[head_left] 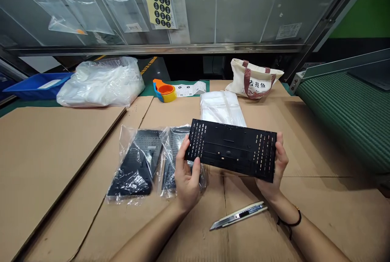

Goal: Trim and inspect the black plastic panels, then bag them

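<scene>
A black slotted panel (230, 148) is held up above the cardboard, tilted slightly down to the right. My left hand (187, 176) grips its left end, thumb on the near face. Its right end is in my right hand (276, 168), whose fingers wrap the edge. Two black panels in clear bags lie to the left: one bagged panel (137, 164) flat on the cardboard, another bagged panel (170, 160) partly hidden behind my left hand. Below the held panel lies a utility knife (239, 215). A stack of clear bags (222, 105) is behind the panel.
A tape dispenser (165, 91), a paper slip (190, 89) and a cloth bag (254, 79) stand at the back. Far left are a large plastic bag (102, 81) and a blue tray (36, 85). A green conveyor belt (347, 107) runs along the right.
</scene>
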Demonstrator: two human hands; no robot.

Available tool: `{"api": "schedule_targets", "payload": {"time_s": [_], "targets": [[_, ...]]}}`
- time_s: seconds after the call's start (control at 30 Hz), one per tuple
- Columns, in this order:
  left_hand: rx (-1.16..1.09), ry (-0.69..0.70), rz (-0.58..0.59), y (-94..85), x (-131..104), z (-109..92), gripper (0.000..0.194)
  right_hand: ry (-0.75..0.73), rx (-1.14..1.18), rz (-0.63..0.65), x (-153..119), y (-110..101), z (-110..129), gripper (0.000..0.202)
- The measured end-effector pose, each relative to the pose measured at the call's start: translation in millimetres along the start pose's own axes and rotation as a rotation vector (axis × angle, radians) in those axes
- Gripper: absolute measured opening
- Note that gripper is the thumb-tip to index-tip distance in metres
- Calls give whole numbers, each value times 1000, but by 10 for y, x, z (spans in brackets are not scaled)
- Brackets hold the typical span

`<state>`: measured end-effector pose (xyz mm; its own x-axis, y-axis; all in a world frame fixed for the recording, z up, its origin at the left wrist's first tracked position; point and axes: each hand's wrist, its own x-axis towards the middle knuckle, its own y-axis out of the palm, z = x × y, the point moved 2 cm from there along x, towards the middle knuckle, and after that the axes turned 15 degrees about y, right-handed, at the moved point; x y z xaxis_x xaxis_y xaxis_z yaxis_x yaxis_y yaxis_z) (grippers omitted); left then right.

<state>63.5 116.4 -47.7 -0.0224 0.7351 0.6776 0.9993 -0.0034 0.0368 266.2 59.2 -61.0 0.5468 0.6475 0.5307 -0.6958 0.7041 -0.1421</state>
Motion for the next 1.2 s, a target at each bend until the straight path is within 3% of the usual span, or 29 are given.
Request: {"api": "schedule_targets", "payload": {"time_s": [0.2,0.47,0.57,0.7,0.83,0.93,1.0,1.2], "targets": [[34,54,3,-3,12,27,49,-49,6,30,-3,-20,-42,73],[8,66,-28,-3,30,-19,49,45,12,90,5,-15,-22,75],[-94,71,-58,14,33,-39,50,99,-71,109,30,-19,-1,63],[-264,119,-135,42,42,-38,59,77,-137,163,81,-23,29,32],[-253,156,-160,15,54,14,58,89,54,419,112,22,40,18],[-140,195,-128,-36,48,42,56,275,221,487,93,67,-20,11],[-58,206,-66,-58,33,46,55,434,294,379,86,78,-104,14],[223,320,183,-73,-36,21,61,679,439,-233,242,-58,-316,40]]}}
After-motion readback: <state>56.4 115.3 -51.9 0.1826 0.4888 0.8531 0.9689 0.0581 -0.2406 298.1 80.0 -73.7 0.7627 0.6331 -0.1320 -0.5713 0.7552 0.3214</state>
